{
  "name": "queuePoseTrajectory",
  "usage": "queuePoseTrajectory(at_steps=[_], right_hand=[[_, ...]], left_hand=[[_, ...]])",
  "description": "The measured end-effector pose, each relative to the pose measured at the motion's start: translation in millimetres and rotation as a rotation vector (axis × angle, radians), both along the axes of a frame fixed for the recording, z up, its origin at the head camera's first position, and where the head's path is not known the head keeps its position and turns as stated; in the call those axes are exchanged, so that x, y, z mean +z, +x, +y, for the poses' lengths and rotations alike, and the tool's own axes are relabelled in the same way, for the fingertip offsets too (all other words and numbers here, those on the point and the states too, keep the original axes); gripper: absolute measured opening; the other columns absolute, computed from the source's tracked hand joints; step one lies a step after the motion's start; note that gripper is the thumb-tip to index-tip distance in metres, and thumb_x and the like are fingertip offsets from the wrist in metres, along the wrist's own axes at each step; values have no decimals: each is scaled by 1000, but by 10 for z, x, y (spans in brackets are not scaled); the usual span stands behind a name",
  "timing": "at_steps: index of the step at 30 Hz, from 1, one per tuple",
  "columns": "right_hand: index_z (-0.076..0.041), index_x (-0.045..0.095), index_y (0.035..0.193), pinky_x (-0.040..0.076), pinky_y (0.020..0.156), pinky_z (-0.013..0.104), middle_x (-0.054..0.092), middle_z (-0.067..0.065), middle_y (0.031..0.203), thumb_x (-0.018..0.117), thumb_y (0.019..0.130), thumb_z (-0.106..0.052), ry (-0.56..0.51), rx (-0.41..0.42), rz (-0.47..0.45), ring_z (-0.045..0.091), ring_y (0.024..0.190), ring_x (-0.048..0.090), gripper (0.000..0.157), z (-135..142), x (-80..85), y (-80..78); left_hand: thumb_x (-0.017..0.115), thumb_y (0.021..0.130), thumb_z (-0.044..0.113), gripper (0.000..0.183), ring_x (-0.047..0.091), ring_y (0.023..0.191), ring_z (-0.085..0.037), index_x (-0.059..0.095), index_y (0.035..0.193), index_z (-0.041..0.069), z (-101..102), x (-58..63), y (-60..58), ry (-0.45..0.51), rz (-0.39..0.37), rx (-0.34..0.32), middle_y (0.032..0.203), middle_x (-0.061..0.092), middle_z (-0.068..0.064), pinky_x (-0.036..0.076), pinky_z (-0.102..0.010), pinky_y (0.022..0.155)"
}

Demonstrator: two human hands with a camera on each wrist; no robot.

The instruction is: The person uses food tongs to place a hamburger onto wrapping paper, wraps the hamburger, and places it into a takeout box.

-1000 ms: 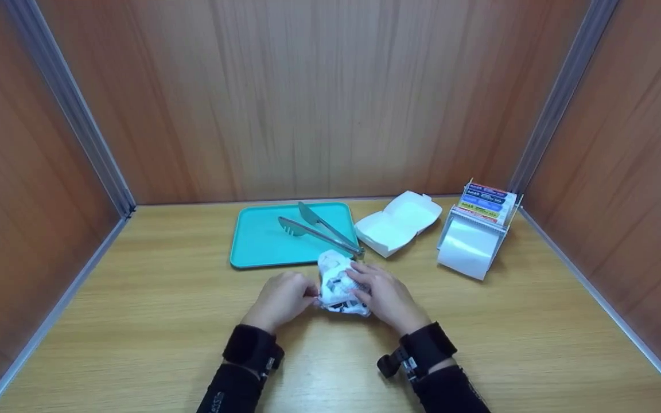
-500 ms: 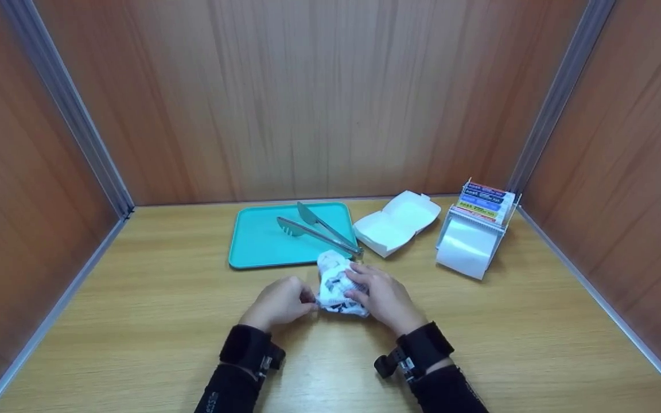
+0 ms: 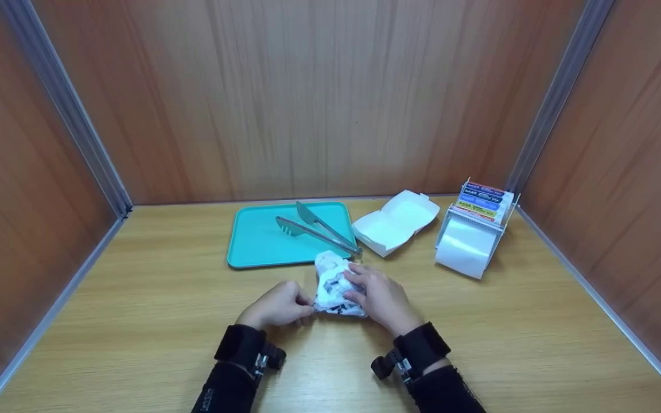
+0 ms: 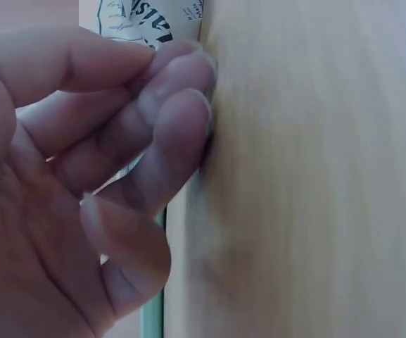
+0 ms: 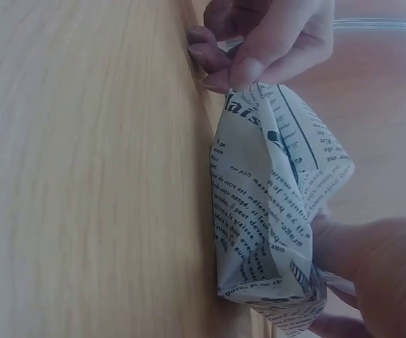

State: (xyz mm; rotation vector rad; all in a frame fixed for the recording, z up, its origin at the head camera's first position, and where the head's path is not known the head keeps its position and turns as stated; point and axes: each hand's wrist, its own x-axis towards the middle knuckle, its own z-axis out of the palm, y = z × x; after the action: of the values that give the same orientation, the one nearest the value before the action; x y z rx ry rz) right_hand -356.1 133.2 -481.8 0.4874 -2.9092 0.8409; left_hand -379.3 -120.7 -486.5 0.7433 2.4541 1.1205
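A: Left hand (image 3: 280, 304), head view: what is its state?

B: Thumb and fingertips are closed together on the near left corner of a printed paper packet (image 3: 335, 287). The right hand (image 3: 385, 297) grips the packet's right side, fingers and thumb over it. The packet lies on the wooden table (image 3: 135, 315), by the near right corner of a turquoise tray (image 3: 253, 244). Metal tongs (image 3: 326, 234) rest on the tray, their arms spread; a white box (image 3: 396, 222) lies open just beside it. Farther right is a stand (image 3: 468, 241) with a coloured label.

A: And the left wrist view?

B: The left palm faces the camera, fingers bent. Black lettering on the packet appears beyond the fingertips, which hide the pinched corner.

A: The right wrist view?

B: The left thumb and fingers pinch one end of the packet, whose paper is creased and folded. The right hand holds it from the side, its fingers partly hidden by the paper.
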Motion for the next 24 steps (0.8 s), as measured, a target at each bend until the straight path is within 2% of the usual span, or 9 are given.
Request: queuePoseTrajectory(at_steps=[2,6,10,12,14,17,21,24], right_hand=[[-12,63,147,36,122,60,51,7,162,75,101,-27,-4,-5,-9,39,153,42,50,-4,-3,-8],[-12,62,148,34,123,59,49,8,163,74,102,-27,-15,-8,-31,39,153,40,51,0,-4,-20],[-13,62,149,34,124,58,49,8,163,75,102,-27,-15,-18,-43,38,154,40,51,8,6,-24],[-13,62,148,34,123,57,49,8,163,75,102,-26,-13,-22,-41,38,153,41,50,10,8,-27],[-14,62,149,34,124,57,49,8,163,74,102,-26,-11,-23,-43,38,153,41,50,8,10,-30],[-12,62,149,35,123,57,50,9,163,74,102,-26,-6,-14,-33,39,152,42,50,1,9,-23],[-11,63,148,39,121,58,52,9,161,75,101,-27,8,-18,-13,38,151,45,51,-9,14,0],[-10,64,146,42,118,59,54,8,160,78,99,-26,18,-21,1,37,149,47,51,-14,20,13]], left_hand=[[69,99,7,19,62,59,-11,83,87,5,-3,41,17,-34,2,9,71,74,-4,47,-23,54],[77,95,14,15,60,60,-12,80,80,12,56,185,96,-197,109,58,68,69,2,49,-29,61],[86,89,25,21,55,59,-13,74,75,15,204,305,189,-316,293,68,64,62,7,48,-32,63],[87,88,25,23,52,58,-12,72,75,13,285,308,224,-336,412,47,63,59,7,47,-31,61],[85,86,20,23,47,59,-11,69,72,11,345,286,246,-358,551,30,63,53,7,45,-29,58],[83,83,14,26,41,59,-11,62,67,11,390,233,269,-400,715,25,62,45,6,42,-27,55],[83,83,17,31,39,55,-11,59,64,12,419,189,297,-464,899,33,59,43,5,42,-29,51],[83,83,20,33,42,53,-11,58,63,12,458,185,339,-534,988,35,59,47,4,44,-30,49]])
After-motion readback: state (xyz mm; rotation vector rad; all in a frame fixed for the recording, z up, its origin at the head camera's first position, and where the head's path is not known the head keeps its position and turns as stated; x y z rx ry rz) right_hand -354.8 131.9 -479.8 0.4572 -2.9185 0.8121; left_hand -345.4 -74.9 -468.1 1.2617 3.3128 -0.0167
